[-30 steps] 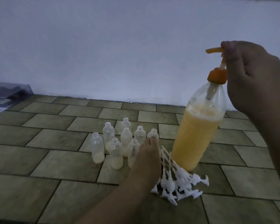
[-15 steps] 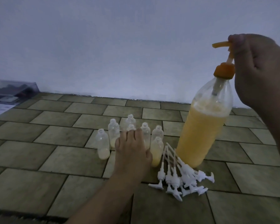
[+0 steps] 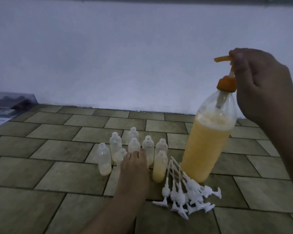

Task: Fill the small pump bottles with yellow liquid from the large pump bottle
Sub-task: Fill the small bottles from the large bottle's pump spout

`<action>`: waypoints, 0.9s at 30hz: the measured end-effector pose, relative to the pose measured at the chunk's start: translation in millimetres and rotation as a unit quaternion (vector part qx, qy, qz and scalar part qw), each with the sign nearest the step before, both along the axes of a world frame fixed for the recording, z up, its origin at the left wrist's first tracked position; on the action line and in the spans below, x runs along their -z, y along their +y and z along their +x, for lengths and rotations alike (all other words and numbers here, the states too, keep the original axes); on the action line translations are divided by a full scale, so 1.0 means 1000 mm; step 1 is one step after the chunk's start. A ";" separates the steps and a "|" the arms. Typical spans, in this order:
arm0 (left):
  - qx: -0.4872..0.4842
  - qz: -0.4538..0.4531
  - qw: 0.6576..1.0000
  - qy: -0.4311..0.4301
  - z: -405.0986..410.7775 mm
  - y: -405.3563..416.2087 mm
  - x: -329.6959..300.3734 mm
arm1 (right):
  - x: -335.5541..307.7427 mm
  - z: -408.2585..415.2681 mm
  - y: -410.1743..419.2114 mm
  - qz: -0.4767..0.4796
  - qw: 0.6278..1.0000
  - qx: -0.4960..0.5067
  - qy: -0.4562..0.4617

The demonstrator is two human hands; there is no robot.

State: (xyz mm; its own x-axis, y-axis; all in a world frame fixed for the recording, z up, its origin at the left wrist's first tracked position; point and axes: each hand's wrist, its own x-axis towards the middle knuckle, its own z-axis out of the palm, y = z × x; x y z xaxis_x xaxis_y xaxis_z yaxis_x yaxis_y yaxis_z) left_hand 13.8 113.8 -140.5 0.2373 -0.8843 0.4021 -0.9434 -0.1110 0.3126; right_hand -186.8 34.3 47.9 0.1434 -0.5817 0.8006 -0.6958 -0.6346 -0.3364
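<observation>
Head view, looking down at a tiled floor (image 3: 41, 166) along a pale wall (image 3: 125, 56).

Right hand (image 3: 260, 85): raised at the right of the frame, fingers curled, fingertips pinching the orange pump head (image 3: 222, 58) of the large pump bottle (image 3: 208, 142). Spout pointing left, pump stem extended above the orange collar. Bottle tilted, its top leaning right, base on the floor, filled with yellow liquid to roughly two thirds, foam at the surface.

Left hand (image 3: 134, 168): low at centre, reaching forward among the small pump bottles (image 3: 134, 146), back of the hand towards the camera, fingers bent downward over one bottle hidden behind it. Grip itself not visible; cannot tell whether clasping or merely touching.

Small bottles: clustered upright on the floor left of the large bottle, all uncapped. Nearest right one (image 3: 159, 168) holding the most yellow liquid; leftmost one (image 3: 104, 159) with a shallow pale layer at the bottom.

White pump tops (image 3: 186, 196): heaped on the floor just in front of the large bottle, dip tubes fanning up towards the small bottles.

Far left edge: a clear plastic box (image 3: 10, 102) against the wall.
</observation>
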 end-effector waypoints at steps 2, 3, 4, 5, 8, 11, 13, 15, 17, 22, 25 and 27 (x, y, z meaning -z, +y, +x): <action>-0.006 0.015 1.000 0.018 -0.004 0.008 -0.015 | 0.001 0.000 -0.001 -0.002 1.000 -0.002 0.006; -0.010 -0.013 0.999 0.032 -0.003 0.012 -0.021 | 0.002 0.000 -0.001 -0.002 1.000 -0.004 0.007; -0.013 -0.043 0.998 0.043 -0.002 0.018 -0.032 | 0.002 0.000 -0.002 -0.002 1.000 -0.006 0.004; -0.013 -0.071 0.996 0.054 -0.002 0.022 -0.046 | 0.003 0.000 -0.002 -0.003 1.000 -0.008 0.001; 0.026 -0.198 0.966 0.165 -0.003 0.027 -0.103 | 0.005 0.000 -0.002 -0.004 1.000 -0.015 -0.011; 0.105 -0.238 0.879 0.399 -0.006 0.008 -0.150 | 0.005 0.000 -0.004 -0.004 1.000 -0.018 -0.018; 0.132 -0.236 0.823 0.500 -0.011 -0.013 -0.168 | 0.005 0.000 -0.004 -0.005 1.000 -0.019 -0.018; 0.142 -0.229 0.811 0.519 -0.018 -0.034 -0.175 | 0.006 0.001 -0.005 -0.005 0.999 -0.024 -0.026; 0.159 -0.219 0.838 0.474 -0.028 -0.048 -0.174 | 0.006 0.001 -0.005 -0.002 0.999 -0.024 -0.028; 0.199 -0.171 0.888 0.378 -0.045 -0.062 -0.168 | 0.006 0.002 -0.007 0.002 1.000 -0.013 -0.017; 0.212 -0.179 0.895 0.349 -0.048 -0.064 -0.167 | 0.006 0.003 -0.006 0.002 1.000 -0.012 -0.010; 0.213 -0.182 0.897 0.343 -0.050 -0.066 -0.169 | 0.006 0.004 -0.006 0.002 1.000 -0.008 -0.008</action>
State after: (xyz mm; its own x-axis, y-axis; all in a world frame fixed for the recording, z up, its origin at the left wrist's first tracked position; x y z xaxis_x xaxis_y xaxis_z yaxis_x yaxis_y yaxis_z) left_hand -35.8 47.3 28.3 0.2113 -0.7935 0.5707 -0.4477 0.4404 0.7782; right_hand -182.5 27.9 41.9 0.1401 -0.5834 0.8000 -0.6799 -0.6440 -0.3506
